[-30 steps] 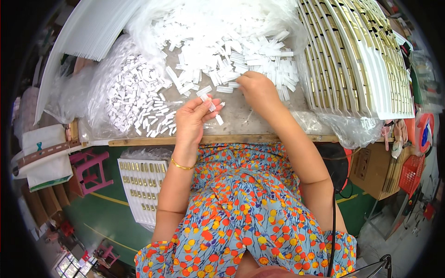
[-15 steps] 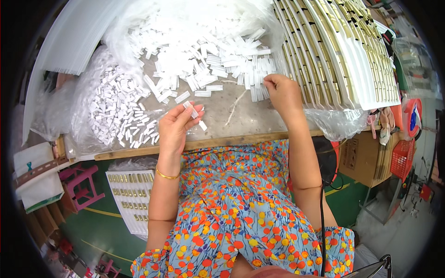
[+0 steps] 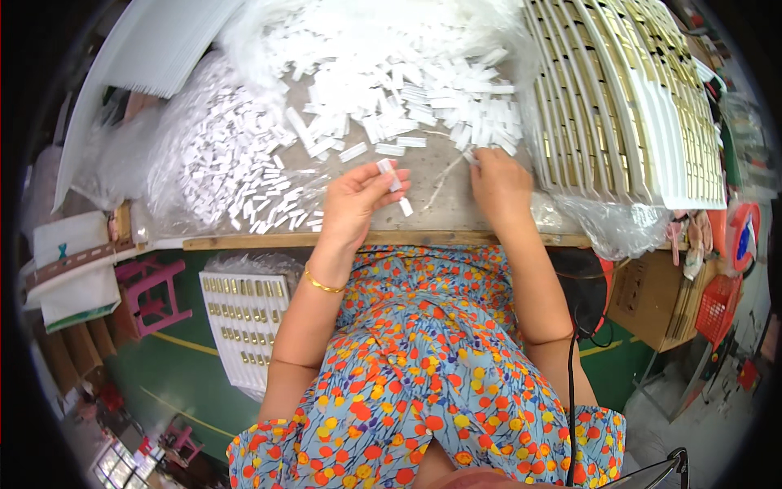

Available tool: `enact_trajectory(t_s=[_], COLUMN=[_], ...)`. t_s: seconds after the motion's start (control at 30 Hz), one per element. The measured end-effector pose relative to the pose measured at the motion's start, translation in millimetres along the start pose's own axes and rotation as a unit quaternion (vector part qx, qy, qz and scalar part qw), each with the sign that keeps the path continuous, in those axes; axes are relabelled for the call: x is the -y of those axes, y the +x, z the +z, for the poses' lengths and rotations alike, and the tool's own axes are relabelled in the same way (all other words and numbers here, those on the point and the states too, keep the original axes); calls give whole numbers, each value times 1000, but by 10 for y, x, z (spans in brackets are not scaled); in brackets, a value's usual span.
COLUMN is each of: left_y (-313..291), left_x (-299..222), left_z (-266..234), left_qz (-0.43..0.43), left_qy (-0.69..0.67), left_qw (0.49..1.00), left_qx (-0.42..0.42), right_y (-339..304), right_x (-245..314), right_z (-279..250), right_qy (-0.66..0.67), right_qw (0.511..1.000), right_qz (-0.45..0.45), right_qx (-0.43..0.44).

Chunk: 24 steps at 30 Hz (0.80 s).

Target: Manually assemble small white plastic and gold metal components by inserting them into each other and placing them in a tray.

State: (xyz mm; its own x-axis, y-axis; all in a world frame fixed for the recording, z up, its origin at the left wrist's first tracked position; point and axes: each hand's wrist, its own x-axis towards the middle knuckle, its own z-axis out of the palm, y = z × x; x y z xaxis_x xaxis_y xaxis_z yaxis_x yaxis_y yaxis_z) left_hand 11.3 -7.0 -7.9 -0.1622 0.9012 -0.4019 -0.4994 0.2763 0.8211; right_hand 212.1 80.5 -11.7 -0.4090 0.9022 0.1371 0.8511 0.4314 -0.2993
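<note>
My left hand [image 3: 358,200] is closed on a small translucent white plastic sleeve [image 3: 388,174], pinched between thumb and fingers above the grey tabletop. A short white piece [image 3: 406,207] shows just below those fingertips; whether they hold it, I cannot tell. Right of it, my right hand [image 3: 501,187] has its thumb and fingers pressed together at the near edge of a pile of clear plastic sleeves [image 3: 489,118]. Something small and pale shows at its fingertips, too indistinct to name. Single sleeves [image 3: 353,152] lie on the table between the hands and the pile.
A heap of short white pieces [image 3: 232,155] in clear plastic film lies at left. Upright white trays with gold-coloured parts [image 3: 603,114] stand at right, and white sheets [image 3: 167,49] at far left. The table's wooden edge [image 3: 456,238] runs before me; a tray [image 3: 244,326] sits below.
My right hand has drawn back from the sleeve pile, toward me and closer to my left hand. My left hand keeps its sleeve. The whole view has shifted a little.
</note>
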Motion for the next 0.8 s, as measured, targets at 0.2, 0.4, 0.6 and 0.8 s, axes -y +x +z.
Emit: enact_trajectory(t_s=[0.2,0.4,0.6,0.8], left_y=[-6,-28,-55,-84], left_x=[9,-34,-82,3], left_z=[-26,-5,65,229], left_qz=[9,-16,-20,155], left_qy=[-10,-55,-62,61], left_qw=[1000,998,998,986], left_qx=[23,36,24,-27], right_y=[-24,-57,-84,-151], right_x=[276,489,494,681], right_z=[-145,-70,-145,-83], right_qy=[299,417,278,453], right_qw=[953,907,946,887], right_qz=[20,-47,-160,-45], right_qx=[47,26,-46,-83])
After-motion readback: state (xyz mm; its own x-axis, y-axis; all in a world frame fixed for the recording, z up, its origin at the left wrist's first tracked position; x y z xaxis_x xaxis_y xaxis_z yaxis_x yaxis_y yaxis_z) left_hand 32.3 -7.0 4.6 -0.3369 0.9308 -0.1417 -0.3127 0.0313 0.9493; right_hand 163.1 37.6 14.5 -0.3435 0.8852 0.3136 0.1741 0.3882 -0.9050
